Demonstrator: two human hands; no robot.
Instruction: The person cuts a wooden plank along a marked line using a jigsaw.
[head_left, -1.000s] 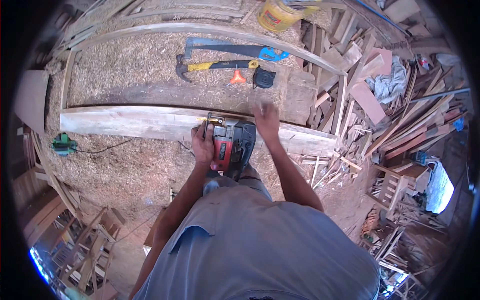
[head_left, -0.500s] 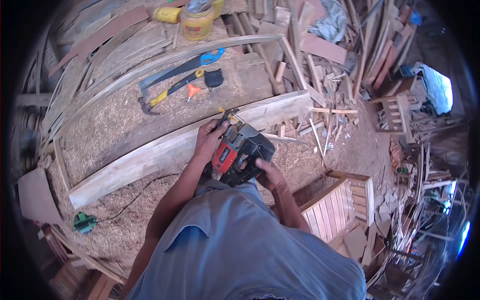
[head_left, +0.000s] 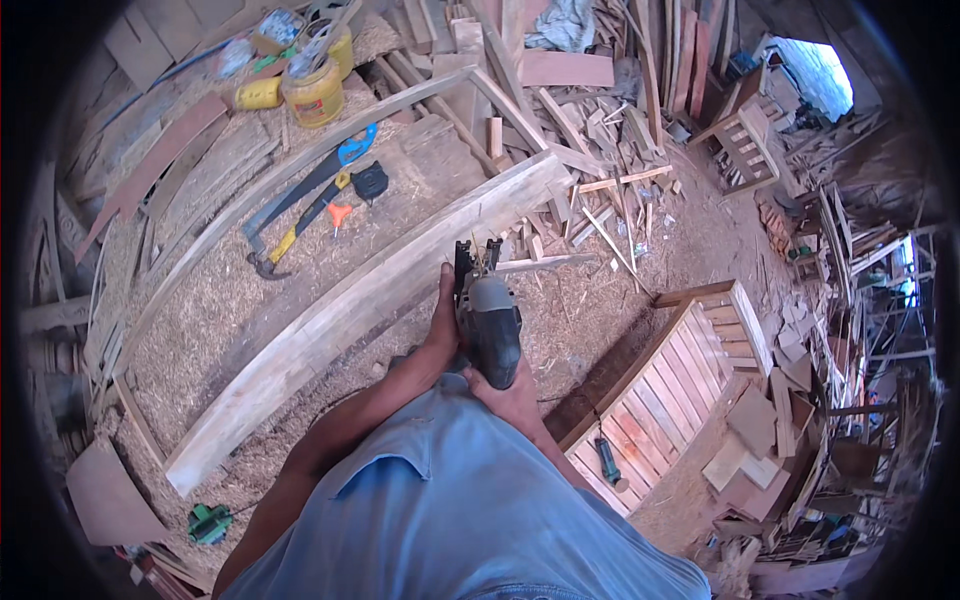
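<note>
My left hand (head_left: 440,320) grips the side of a grey and black power tool (head_left: 492,318), whose metal front end points away from me over the near edge of a long pale board (head_left: 310,335) of a wooden frame. My right hand (head_left: 505,395) holds the rear of the tool, its fingers partly hidden underneath. Inside the frame, on a sawdust-covered plank, lie a blue-handled handsaw (head_left: 310,175), a yellow-and-black claw hammer (head_left: 285,240), a black tape measure (head_left: 370,180) and a small orange tool (head_left: 337,214).
Yellow buckets (head_left: 315,100) stand beyond the frame. Scrap wood (head_left: 610,135) is piled at back right. A slatted wooden furniture piece (head_left: 680,375) lies to my right with a green tool (head_left: 607,460) on it. Another green power tool (head_left: 208,522) lies at lower left.
My view has turned rightward, bringing the slatted piece nearer. My right hand, apart from the tool earlier, now holds it. The tool has rotated so its red side is no longer visible.
</note>
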